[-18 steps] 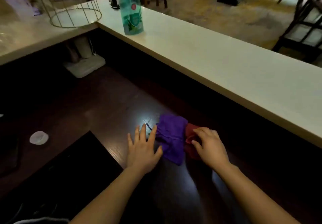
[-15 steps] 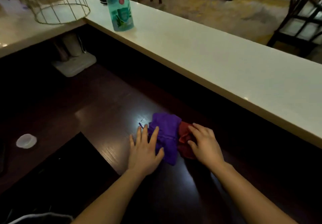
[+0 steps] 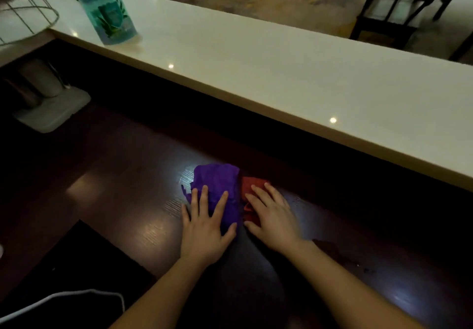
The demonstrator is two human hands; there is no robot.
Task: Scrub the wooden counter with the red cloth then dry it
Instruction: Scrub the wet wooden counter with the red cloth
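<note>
On the dark wooden counter (image 3: 122, 188) lie two cloths side by side. A crumpled purple cloth (image 3: 217, 185) is on the left and a red cloth (image 3: 252, 185) touches it on the right. My left hand (image 3: 206, 228) lies flat with its fingers spread on the near part of the purple cloth. My right hand (image 3: 272, 216) presses flat on the red cloth, covering most of it. Neither hand has its fingers curled around the cloth.
A raised white bar top (image 3: 281, 72) runs behind the wooden counter, with a green bottle (image 3: 105, 8) and a wire frame (image 3: 28, 18) on it. A white stand (image 3: 48, 111) sits at the far left. A black mat (image 3: 64, 272) and white cable (image 3: 64, 298) lie near left.
My left hand slid right onto the purple cloth, having lain beside it. My right hand flattened over the red cloth. The view has shifted right and closer.
</note>
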